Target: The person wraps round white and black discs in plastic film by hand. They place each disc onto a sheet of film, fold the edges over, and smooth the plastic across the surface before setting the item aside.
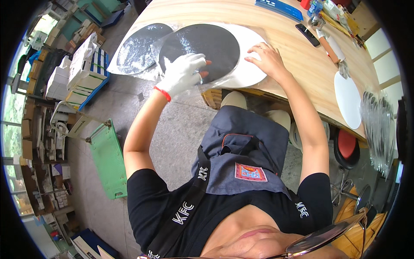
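Observation:
A dark grey round disc (pixel 211 41) lies at the table's near-left edge, with clear plastic film around it. My left hand (pixel 183 72), in a white glove with bare fingertips and a red band at the wrist, rests over its lower left part, thumb and finger apart. Partly under the dark disc, a white round disc (pixel 253 74) shows on the right. My bare right hand (pixel 268 60) lies on its right side, fingers spread. Farther left, another dark disc (pixel 144 49) sits in shiny clear plastic and reaches the table corner.
The wooden table (pixel 297 60) holds a phone (pixel 307 34), a blue flat box (pixel 279 9) and a white oval sheet (pixel 347 99). Clear plastic sleeves (pixel 377 129) hang at the right. A green trolley (pixel 108 159) and stacked white boxes (pixel 88 64) stand left, a stool (pixel 346 146) right.

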`<action>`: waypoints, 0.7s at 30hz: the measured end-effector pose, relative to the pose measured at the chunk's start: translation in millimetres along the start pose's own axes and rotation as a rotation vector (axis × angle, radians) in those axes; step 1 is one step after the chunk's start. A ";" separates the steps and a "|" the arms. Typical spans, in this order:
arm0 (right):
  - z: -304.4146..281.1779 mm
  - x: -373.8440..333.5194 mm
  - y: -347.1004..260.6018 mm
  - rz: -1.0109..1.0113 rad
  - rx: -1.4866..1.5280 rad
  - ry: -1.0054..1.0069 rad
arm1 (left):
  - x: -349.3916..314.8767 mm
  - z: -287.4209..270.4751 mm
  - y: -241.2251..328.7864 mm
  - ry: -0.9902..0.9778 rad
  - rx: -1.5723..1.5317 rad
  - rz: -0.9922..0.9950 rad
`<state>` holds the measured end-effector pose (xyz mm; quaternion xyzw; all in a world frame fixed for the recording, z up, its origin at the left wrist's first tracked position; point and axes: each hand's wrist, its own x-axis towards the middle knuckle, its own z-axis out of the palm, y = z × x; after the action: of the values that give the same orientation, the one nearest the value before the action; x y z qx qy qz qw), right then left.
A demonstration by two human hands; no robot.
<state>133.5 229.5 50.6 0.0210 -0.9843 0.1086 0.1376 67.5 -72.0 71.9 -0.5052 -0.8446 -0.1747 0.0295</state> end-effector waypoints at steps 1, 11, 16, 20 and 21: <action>-0.1 -0.7 -0.3 -0.093 0.026 0.022 | -0.6 2.6 1.9 0.103 0.071 -0.004; 51.1 3.0 -103.3 -0.527 0.092 -0.061 | -127.6 133.1 86.6 1.226 -1.817 -0.895; 65.0 3.0 -113.9 -0.538 0.013 -0.023 | -58.6 131.9 78.4 0.901 -1.987 -0.869; 76.6 -1.0 -111.9 -0.525 -0.053 0.021 | -54.7 146.1 71.5 0.881 -1.961 -0.747; 77.9 -0.4 -110.1 -0.534 -0.081 0.013 | -51.2 146.1 72.0 0.864 -1.974 -0.801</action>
<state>120.9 105.0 0.4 0.2736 -0.9465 0.0293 0.1686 173.2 -36.8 -57.6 0.0986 -0.3592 -0.9159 -0.1498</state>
